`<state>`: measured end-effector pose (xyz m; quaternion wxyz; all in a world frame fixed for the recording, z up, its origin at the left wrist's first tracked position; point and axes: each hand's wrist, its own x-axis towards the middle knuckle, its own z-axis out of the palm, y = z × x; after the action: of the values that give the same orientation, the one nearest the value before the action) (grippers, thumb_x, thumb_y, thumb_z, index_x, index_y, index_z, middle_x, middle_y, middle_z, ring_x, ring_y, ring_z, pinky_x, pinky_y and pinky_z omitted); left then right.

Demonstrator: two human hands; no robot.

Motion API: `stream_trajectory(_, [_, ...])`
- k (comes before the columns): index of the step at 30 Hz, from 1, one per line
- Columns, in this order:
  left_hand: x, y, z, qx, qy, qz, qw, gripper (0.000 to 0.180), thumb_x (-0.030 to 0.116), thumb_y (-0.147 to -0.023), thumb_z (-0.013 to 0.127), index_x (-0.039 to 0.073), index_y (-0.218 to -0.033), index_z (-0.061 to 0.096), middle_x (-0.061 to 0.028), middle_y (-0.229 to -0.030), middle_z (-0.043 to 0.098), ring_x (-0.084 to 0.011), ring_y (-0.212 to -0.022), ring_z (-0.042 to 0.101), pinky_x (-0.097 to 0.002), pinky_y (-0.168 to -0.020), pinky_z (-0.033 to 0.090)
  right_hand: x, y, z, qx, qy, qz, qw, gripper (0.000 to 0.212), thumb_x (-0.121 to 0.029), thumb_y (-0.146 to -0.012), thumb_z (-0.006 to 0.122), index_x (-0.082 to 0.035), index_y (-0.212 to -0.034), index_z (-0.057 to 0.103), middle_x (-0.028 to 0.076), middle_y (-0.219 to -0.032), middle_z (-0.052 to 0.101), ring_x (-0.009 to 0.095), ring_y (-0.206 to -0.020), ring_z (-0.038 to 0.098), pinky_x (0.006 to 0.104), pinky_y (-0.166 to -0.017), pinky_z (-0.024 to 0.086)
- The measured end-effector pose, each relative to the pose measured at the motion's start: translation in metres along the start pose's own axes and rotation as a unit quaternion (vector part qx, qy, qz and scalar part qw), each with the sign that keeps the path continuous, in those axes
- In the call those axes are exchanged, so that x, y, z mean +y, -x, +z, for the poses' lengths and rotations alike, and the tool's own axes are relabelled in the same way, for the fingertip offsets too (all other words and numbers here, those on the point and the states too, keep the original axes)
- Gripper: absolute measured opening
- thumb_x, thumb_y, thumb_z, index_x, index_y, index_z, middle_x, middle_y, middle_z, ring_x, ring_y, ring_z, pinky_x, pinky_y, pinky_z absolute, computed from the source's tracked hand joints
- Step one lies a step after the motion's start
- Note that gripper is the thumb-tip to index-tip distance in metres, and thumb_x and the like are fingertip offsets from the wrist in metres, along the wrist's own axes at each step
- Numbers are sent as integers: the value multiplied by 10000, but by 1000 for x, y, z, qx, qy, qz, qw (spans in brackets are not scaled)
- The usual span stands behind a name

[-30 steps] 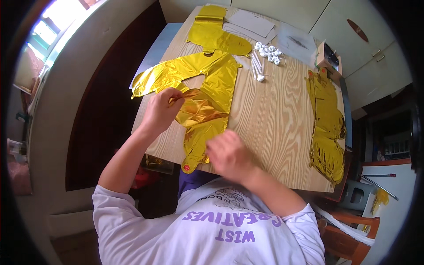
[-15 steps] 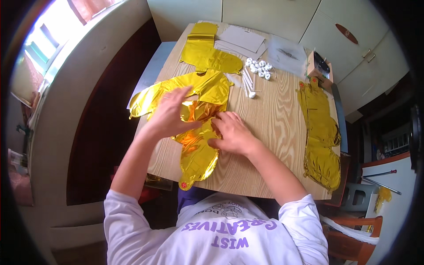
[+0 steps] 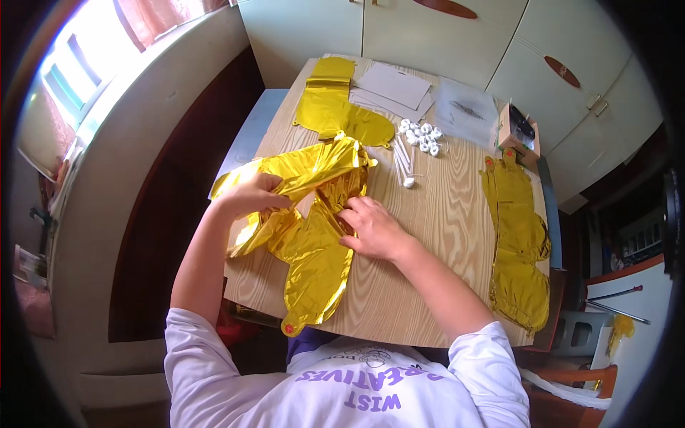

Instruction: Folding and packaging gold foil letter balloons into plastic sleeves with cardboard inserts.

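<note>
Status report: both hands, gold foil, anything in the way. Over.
Left hand gripping gold foil. Right hand touching foil's right side. White sticks nearby, clear of hands.

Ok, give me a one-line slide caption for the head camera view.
Left hand and right hand on crinkled gold foil, wood-grain table below, white sticks beyond.

Strong daylight enters through the window [image 3: 75, 68] at upper left, its panes burnt out to white. The table [image 3: 428, 285] gets softer, fairly even light, while the space beneath it sinks into near-black. Whitish glints streak the creased gold foil balloon [image 3: 317, 250]; the foil balloon at the right [image 3: 517, 246] looks duller. Fisheye distortion curves the wall [image 3: 93, 235] and cabinets [image 3: 435, 53], black vignetting swallows the corners, and fine detail toward the rim turns soft
</note>
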<state>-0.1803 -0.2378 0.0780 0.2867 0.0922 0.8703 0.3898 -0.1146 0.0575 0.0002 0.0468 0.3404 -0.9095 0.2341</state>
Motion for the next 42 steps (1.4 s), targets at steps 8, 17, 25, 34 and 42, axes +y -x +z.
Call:
stream_trajectory(8, [35, -3, 23, 59, -22, -1, 998, 337, 351, -859, 762, 27, -911, 690, -3, -731, 612, -105, -635, 558, -310, -568, 445, 2, -22, -10, 51, 32, 129, 990, 390, -331, -817, 767, -25, -1030, 653, 156, -1130, 600, 355, -1135, 560, 476, -986, 454])
stream_trajectory(17, [31, -18, -3, 154, -7, 34, 987, 320, 335, -890, 769, 23, -948, 723, 44, -689, 568, -64, -561, 479, -278, -504, 383, 4, -45, 6, 19, 140, 240, 960, 687, -452, -864, 721, -27, -1373, 539, 189, -1414, 491, 359, -1300, 426, 490, -1106, 330])
stream_trajectory(25, [9, -6, -61, 209, 142, 16, 967, 270, 292, -933, 740, 31, -992, 706, 26, -782, 650, -45, -614, 568, -225, -576, 476, 12, -54, -10, -33, 133, 258, 956, 748, -588, -819, 725, -80, -1348, 582, 271, -1405, 473, 393, -1313, 408, 490, -1132, 255])
stream_trajectory(34, [-69, 38, -164, 366, 108, -30, 924, 282, 325, -895, 736, 49, -943, 706, -22, -805, 671, -102, -654, 597, -274, -586, 483, 15, -54, -16, -64, 129, 263, 954, 772, -606, -835, 694, -64, -1366, 555, 323, -1468, 439, 417, -1357, 407, 524, -1167, 208])
stream_trajectory(42, [-145, 217, -312, 805, -197, -107, 550, 495, 442, -889, 718, -4, -1104, 731, -142, -923, 734, -196, -833, 672, -370, -787, 544, 14, -58, 1, -33, 181, 251, 950, 767, -650, -818, 689, -101, -1340, 572, 262, -1408, 508, 423, -1337, 446, 527, -1148, 272])
